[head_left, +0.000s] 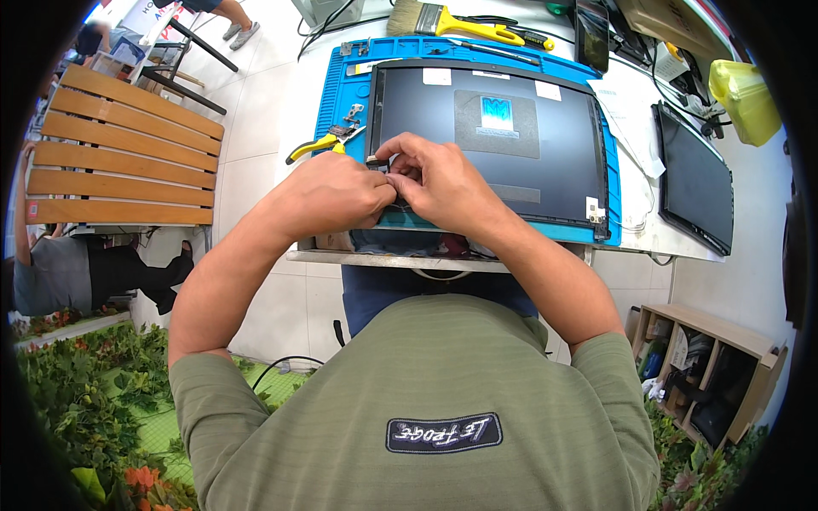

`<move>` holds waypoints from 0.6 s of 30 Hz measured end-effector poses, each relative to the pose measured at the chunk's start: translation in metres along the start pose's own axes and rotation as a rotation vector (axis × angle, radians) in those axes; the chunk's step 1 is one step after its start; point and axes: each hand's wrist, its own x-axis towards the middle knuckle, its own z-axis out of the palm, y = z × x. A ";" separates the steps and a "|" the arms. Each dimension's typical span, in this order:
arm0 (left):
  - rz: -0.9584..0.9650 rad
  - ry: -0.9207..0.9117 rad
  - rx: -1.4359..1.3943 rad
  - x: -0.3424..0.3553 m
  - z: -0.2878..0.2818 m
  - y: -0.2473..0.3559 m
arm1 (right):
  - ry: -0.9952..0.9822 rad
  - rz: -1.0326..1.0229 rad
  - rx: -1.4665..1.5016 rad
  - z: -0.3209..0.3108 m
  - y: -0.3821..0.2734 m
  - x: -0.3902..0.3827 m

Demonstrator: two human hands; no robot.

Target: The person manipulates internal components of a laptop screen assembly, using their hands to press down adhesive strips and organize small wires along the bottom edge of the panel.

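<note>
A dark laptop screen panel [409, 111] in a thin black frame lies face up on a blue work mat [336, 81]. Both my hands meet at its near left corner. My left hand [341, 189] is closed, its fingertips curled over the corner. My right hand [439, 177] is closed too, with thumb and bent fingers pinched at the same spot. A small dark piece shows between them, too covered to name. Beside my left hand lie yellow-handled pliers [317, 146], and small metal hinge pieces [354, 112] rest just beyond.
A wide paintbrush [417, 19] and a yellow-handled tool [535, 40] lie behind the mat, near a black phone [591, 38]. At right stand a dark flat screen [694, 179] and a yellow plastic bag [745, 100]. A slatted wooden bench [128, 157] is at left, with people nearby.
</note>
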 end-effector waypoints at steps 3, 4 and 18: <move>-0.010 -0.063 0.007 0.005 -0.007 0.003 | 0.004 -0.006 0.030 -0.001 0.002 -0.001; -0.014 -0.082 0.007 0.006 -0.008 0.004 | 0.003 -0.006 0.040 -0.001 0.002 -0.001; -0.846 -0.086 -0.782 -0.010 -0.009 0.024 | -0.048 0.050 0.081 -0.006 -0.002 -0.003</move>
